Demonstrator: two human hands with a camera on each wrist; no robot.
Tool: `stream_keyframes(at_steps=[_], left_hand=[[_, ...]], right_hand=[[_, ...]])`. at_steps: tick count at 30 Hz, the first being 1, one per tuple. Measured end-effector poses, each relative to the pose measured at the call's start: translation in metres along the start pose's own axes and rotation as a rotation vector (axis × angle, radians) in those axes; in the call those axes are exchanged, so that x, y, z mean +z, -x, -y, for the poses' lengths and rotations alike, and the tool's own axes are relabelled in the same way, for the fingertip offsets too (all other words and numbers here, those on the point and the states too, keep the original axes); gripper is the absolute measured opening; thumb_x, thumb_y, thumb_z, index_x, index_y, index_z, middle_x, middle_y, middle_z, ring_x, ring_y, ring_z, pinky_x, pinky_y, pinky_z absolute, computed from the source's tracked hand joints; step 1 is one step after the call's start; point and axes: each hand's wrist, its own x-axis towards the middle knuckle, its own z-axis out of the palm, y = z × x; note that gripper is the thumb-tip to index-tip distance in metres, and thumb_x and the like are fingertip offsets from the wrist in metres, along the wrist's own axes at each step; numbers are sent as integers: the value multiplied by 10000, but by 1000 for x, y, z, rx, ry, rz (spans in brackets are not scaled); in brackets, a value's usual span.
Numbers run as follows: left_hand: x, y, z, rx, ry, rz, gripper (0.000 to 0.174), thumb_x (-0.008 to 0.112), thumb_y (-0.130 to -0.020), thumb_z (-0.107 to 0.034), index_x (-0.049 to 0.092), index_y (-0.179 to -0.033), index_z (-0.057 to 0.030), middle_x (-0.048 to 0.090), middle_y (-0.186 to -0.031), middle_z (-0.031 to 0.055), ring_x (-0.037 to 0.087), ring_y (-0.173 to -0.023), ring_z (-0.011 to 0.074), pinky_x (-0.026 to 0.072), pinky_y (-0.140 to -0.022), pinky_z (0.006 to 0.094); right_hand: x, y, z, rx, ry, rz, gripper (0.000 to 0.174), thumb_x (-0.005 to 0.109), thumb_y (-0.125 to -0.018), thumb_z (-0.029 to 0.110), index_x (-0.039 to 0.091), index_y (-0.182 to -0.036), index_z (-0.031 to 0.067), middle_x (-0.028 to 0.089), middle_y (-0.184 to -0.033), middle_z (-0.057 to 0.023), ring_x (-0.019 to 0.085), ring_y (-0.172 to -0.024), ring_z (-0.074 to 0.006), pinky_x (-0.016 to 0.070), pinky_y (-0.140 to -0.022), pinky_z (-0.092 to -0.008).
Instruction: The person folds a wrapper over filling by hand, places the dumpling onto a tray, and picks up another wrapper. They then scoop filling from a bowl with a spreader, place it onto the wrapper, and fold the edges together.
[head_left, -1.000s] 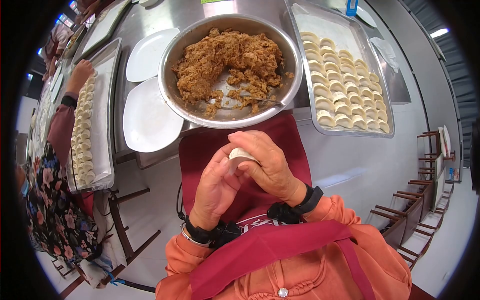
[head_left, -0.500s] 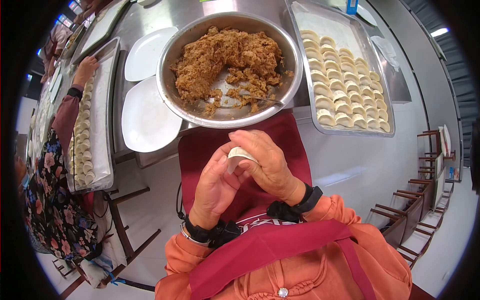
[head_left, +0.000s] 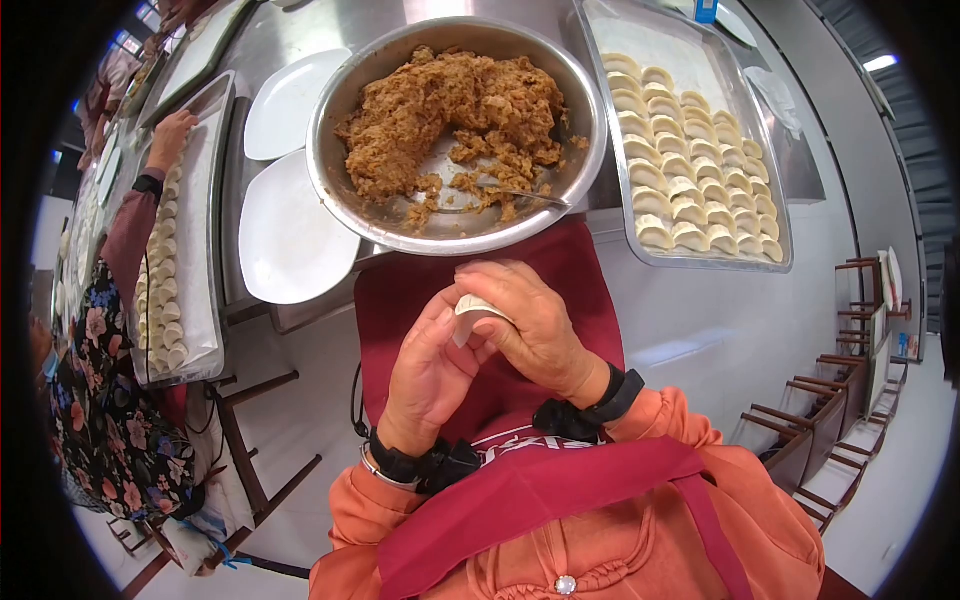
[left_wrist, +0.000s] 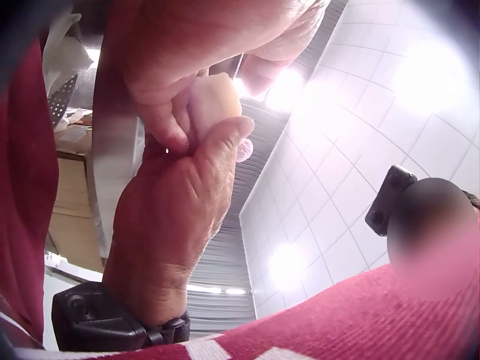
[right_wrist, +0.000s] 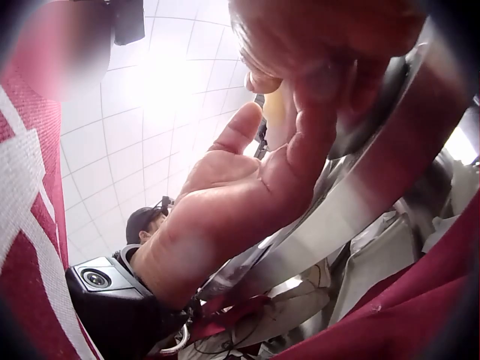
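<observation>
Pinching a pale dumpling (head_left: 480, 308) above the red apron (head_left: 570, 265), the left hand (head_left: 430, 375) and right hand (head_left: 540, 325) curl their fingers onto it; its long axis runs left to right. Ahead, a steel bowl (head_left: 594, 140) holds brown filling (head_left: 450, 100) and a spoon (head_left: 525, 193), and a tray (head_left: 700, 265) holds rows of folded dumplings (head_left: 690, 190). The left wrist view shows the dumpling (left_wrist: 214, 105) end-up between both hands. In the right wrist view it is mostly hidden.

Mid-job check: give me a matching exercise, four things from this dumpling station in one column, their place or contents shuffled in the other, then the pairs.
1 dumpling
2 steel bowl
3 right tray
4 white plate

A left of the bowl
B pinched between left hand and right hand
C holds brown filling
D holds rows of finished dumplings

Pairs: 1-B, 2-C, 3-D, 4-A
</observation>
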Motion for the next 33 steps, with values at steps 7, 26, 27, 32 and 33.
stream_keyframes(at_steps=[7, 26, 27, 32, 33], left_hand=[[-8, -1, 2, -19, -8, 22, 382, 476, -888, -242, 423, -1206, -39, 532, -1110, 71, 531, -1014, 156, 429, -882, 327], [-4, 3, 1, 5, -110, -37, 379, 434, -919, -296, 440, -1207, -50, 523, -1108, 47, 519, -1012, 134, 426, -877, 321], [-3, 3, 1, 8, -108, -39, 380, 420, -924, -300, 443, -1206, -45, 524, -1106, 47, 520, -1008, 138, 426, -874, 322], [-5, 3, 2, 12, -90, -39, 389, 389, -935, -307, 446, -1203, -30, 529, -1096, 52, 520, -997, 148, 426, -867, 327], [-3, 3, 2, 11, -93, -47, 388, 384, -937, -307, 448, -1200, -29, 530, -1091, 53, 520, -991, 148, 426, -866, 327]], right_hand=[[-1, 2, -4, 44, -14, 32, 257, 556, -814, 206, 590, -1022, 59, 585, -1028, -133, 537, -893, -325, 465, -746, -377], [1, 1, 2, 36, 0, 40, 261, 586, -777, 167, 595, -1015, 60, 589, -1021, -120, 544, -903, -311, 466, -754, -370], [1, 1, 4, 42, 0, 31, 278, 604, -759, 156, 592, -1020, 59, 588, -1022, -121, 544, -904, -311, 465, -757, -371], [0, 1, 5, 27, 11, 37, 341, 653, -693, 113, 588, -1023, 58, 586, -1026, -119, 543, -906, -314, 466, -762, -372], [-1, 0, 6, 25, 18, 28, 352, 660, -677, 98, 588, -1020, 60, 586, -1024, -118, 543, -907, -315, 466, -763, -372]])
